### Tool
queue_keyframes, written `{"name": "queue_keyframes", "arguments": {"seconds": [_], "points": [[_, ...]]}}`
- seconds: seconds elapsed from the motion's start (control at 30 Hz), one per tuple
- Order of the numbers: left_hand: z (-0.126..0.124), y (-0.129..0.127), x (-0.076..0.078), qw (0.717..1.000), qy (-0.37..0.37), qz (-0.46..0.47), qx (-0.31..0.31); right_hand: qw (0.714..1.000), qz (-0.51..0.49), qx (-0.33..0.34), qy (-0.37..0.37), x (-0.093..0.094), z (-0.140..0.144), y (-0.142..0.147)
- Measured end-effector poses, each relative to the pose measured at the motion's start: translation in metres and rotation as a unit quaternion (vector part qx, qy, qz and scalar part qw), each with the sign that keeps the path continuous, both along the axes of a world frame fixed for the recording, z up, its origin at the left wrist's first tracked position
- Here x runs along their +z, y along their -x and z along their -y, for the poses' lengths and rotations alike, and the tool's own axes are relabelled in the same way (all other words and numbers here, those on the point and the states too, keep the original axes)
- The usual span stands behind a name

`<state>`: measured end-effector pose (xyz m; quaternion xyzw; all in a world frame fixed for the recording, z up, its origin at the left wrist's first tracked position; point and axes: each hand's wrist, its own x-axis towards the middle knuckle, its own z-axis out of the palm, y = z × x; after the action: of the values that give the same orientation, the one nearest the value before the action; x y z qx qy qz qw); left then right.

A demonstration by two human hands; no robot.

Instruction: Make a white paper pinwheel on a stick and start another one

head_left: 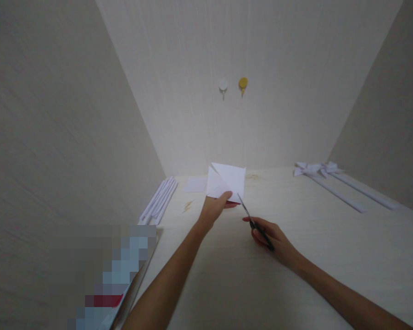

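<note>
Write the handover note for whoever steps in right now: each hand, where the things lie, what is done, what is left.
Left hand: fingers pinch the lower edge of the folded white paper square, held up above the table.
Right hand: holds the scissors, blades pointing at the paper's lower right edge.
Done: two finished paper pinwheels on sticks lie far right.
Left: a bundle of white sticks lies at the left wall, a small white paper piece beside them. Whether a cut has been started cannot be told.

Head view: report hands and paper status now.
Left hand holds paper up off the table. Right hand grips scissors, tips at paper's lower edge. Nothing between them.
</note>
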<state>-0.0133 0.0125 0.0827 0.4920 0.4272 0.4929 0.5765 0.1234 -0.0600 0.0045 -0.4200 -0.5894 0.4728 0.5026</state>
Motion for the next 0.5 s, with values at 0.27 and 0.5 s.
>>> {"name": "queue_keyframes", "arguments": {"seconds": [0.27,0.5], "points": [[0.0042,0.0027,0.0077,0.998,0.015,-0.062,0.017,1.000,0.022,-0.010,-0.008,0.0023,0.0009,-0.0002],[-0.0031,0.0071,0.0036,0.998,0.005,-0.054,-0.045,0.999,0.043,-0.016,-0.011,0.0011,0.0011,-0.0011]]}}
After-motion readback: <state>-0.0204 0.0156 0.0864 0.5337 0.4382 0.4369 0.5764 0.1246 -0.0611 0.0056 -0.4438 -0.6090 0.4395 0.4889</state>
